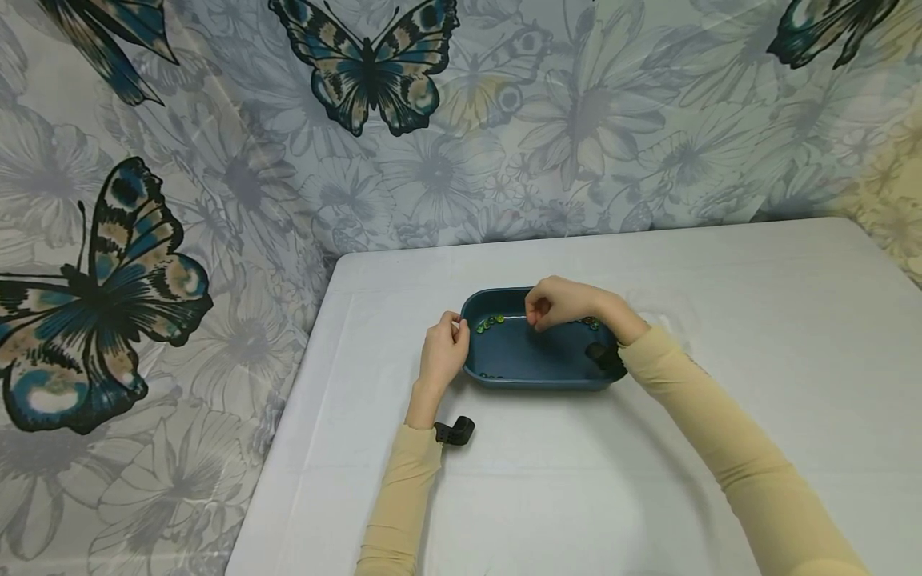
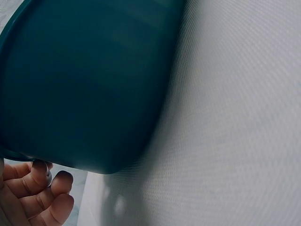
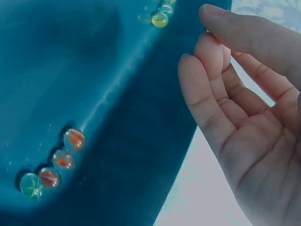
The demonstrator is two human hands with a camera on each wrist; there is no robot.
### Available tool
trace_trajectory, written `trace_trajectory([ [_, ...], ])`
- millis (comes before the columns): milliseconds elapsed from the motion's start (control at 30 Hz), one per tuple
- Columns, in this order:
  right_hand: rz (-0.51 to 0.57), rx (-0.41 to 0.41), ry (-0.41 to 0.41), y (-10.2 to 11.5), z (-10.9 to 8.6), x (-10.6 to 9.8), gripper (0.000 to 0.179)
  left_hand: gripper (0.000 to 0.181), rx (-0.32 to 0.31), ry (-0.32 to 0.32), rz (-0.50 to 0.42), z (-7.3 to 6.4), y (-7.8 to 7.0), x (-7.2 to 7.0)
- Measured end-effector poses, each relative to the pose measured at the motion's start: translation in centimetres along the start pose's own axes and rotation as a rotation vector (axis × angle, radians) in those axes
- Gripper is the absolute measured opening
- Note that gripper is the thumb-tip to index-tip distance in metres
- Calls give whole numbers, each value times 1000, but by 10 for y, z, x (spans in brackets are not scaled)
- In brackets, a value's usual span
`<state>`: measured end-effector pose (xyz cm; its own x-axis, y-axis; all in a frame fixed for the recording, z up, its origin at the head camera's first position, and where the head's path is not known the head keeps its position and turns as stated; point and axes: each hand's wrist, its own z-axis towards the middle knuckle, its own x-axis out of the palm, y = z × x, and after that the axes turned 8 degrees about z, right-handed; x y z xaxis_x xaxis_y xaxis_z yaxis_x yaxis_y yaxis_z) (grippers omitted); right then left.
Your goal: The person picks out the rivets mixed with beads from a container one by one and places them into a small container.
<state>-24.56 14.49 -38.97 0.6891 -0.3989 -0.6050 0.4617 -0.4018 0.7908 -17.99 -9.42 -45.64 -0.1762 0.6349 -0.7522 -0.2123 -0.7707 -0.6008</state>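
A blue-green rectangular basin (image 1: 540, 360) stands on the table with glass marbles (image 1: 490, 322) inside along its edges. At its left end my left hand (image 1: 442, 352) grips the rim between thumb and fingers, the other fingers curled below it in the left wrist view. Over the basin's far side hangs my right hand (image 1: 565, 304), thumb and index fingertips together; I cannot tell whether something small is between them. The right wrist view shows orange-streaked marbles (image 3: 63, 159) beside a green one (image 3: 32, 186) along one edge, and a yellow marble (image 3: 160, 20) in another group.
A white cloth covers the table (image 1: 547, 496). Behind it hangs a butterfly-patterned fabric (image 1: 439, 184). Black wrist cameras sit on both wrists, the left camera (image 1: 455, 431) just above the cloth in the head view.
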Motion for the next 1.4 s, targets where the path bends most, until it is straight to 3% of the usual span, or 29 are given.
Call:
trace_trajectory([
  [567, -26, 71, -85, -4, -31, -17, 6, 22, -6, -5, 12, 0, 0, -1],
  [1400, 44, 145, -250, -12, -88, -37, 7, 20, 6, -12, 4, 1, 2, 2],
])
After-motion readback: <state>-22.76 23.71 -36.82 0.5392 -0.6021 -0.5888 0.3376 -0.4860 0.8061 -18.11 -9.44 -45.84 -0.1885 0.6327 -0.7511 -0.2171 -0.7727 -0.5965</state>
